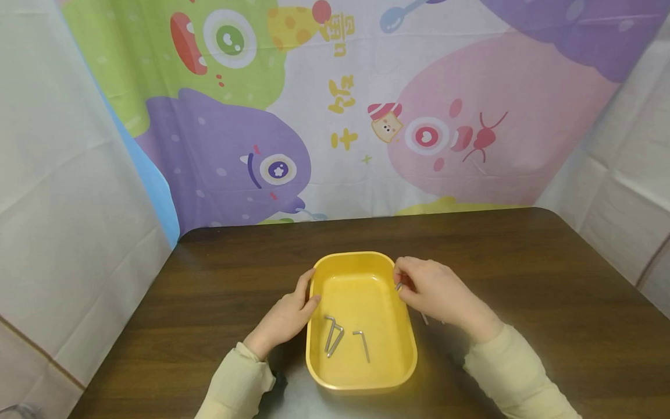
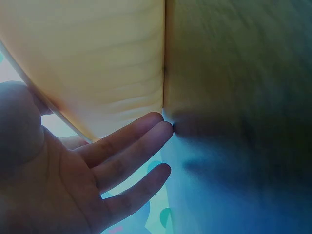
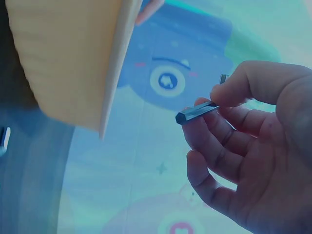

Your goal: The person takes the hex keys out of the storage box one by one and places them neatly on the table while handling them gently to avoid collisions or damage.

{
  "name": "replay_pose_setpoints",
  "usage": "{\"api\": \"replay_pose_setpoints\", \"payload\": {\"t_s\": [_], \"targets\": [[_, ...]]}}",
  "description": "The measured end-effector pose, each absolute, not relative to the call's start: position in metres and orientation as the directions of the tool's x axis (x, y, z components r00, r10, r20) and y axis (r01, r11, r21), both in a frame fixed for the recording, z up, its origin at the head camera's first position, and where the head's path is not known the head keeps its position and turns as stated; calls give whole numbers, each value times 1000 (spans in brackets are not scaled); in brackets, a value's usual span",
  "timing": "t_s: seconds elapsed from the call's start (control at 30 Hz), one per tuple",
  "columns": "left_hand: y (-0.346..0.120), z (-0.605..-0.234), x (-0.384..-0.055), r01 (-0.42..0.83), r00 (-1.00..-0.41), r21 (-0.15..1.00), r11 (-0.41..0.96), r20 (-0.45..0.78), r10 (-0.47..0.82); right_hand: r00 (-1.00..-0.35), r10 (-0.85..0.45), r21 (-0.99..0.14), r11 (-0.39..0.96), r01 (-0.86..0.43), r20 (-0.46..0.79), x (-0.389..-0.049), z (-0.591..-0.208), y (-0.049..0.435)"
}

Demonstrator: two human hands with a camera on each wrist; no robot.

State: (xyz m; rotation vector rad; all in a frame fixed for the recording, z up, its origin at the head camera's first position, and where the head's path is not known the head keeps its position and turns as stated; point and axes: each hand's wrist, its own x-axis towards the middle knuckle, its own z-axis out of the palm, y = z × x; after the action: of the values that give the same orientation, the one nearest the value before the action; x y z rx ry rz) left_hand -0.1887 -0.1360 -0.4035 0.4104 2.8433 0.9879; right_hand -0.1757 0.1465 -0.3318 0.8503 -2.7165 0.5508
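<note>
A yellow tray (image 1: 366, 378) sits on the table with three L-shaped hex keys inside: two touching at the left, one hex key (image 1: 364, 346) apart from them. My left hand (image 1: 285, 317) holds the tray's left side, thumb over the rim and fingers along the outer wall; in the left wrist view the fingers (image 2: 131, 151) are nearly straight. Beside the right rim, my right hand (image 1: 439, 291) pinches another hex key (image 3: 195, 113) between thumb and fingers. That key's six-sided end points toward the tray wall (image 3: 63, 53) in the right wrist view.
On the dark wooden table (image 1: 209, 326), right of the tray, lies a hex key (image 1: 424, 319), partly hidden. A metal tip (image 1: 442, 322) peeks out below the right wrist. Behind the table hangs a cartoon-printed curtain (image 1: 335, 174); pale cloth walls (image 1: 68, 192) flank both sides.
</note>
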Motion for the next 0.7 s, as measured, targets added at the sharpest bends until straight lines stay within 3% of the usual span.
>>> {"api": "replay_pose_setpoints", "payload": {"t_s": [0.7], "targets": [[-136,-403,-189,209,-958,633,745,-22,287,-883,-401,-303,833,-463,245,-191,-335,172]]}}
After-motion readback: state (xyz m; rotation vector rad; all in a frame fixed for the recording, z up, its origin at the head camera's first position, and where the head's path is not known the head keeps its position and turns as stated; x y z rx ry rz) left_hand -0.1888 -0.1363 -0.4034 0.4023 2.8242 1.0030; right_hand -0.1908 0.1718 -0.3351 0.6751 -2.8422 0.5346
